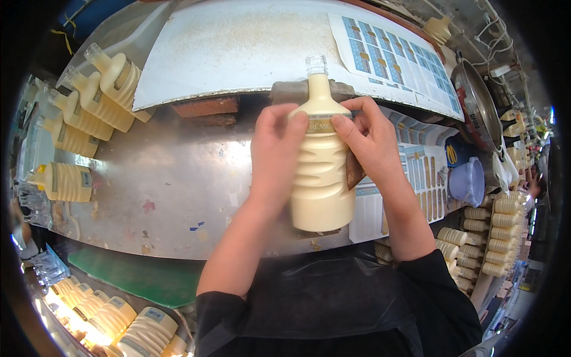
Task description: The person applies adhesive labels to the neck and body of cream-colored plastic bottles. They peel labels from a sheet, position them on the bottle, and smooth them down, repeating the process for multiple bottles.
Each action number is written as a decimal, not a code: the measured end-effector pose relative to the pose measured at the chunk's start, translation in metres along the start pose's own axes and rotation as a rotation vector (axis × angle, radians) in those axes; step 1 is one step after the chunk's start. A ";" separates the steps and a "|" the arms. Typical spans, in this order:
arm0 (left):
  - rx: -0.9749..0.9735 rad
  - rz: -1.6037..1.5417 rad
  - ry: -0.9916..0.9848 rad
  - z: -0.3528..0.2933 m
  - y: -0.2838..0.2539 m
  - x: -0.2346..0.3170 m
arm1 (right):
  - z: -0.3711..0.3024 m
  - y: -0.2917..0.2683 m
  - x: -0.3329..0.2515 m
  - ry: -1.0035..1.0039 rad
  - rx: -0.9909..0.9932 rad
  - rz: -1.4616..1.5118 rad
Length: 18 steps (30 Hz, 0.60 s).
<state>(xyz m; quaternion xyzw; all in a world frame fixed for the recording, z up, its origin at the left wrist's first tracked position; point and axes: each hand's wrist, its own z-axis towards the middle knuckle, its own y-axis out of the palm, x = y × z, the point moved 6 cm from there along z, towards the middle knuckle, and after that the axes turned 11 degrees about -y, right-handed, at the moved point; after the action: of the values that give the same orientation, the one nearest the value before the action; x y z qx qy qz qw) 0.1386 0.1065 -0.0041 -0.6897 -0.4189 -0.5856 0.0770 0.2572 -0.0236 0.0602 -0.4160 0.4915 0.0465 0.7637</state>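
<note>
On the metal surface [172,178], before the dark-clad person [333,291], a cream-coloured bottle [323,172] lies neck outward, the neck over a grey block [288,93] that presumably props it. The left hand [275,140] and right hand [373,135] flank its shoulder, fingers curled in and gripping it, thumbs on the gold label [320,126], apparently so the bottle cannot roll.

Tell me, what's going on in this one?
A person has both bare hands on the shoulder of a cream-coloured bottle, the left hand and right hand each with a thumb at its label. The bottle's clear neck points away from the person. Beyond, a blue-and-white printed sheet lies on a white board; similar bottles are gathered at the left.
</note>
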 end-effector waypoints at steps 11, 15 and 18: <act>-0.019 -0.099 -0.043 0.001 -0.002 0.002 | 0.000 -0.001 -0.002 -0.005 0.003 -0.014; -0.042 -0.041 -0.045 -0.004 -0.001 0.007 | 0.000 -0.001 0.001 0.001 0.006 -0.007; -0.007 0.121 0.051 0.002 -0.002 -0.003 | -0.001 0.000 0.000 0.013 0.010 0.011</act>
<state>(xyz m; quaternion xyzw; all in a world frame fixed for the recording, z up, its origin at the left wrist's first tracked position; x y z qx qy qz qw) 0.1391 0.1076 -0.0083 -0.6989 -0.3723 -0.5987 0.1205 0.2564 -0.0242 0.0599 -0.4099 0.4988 0.0456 0.7623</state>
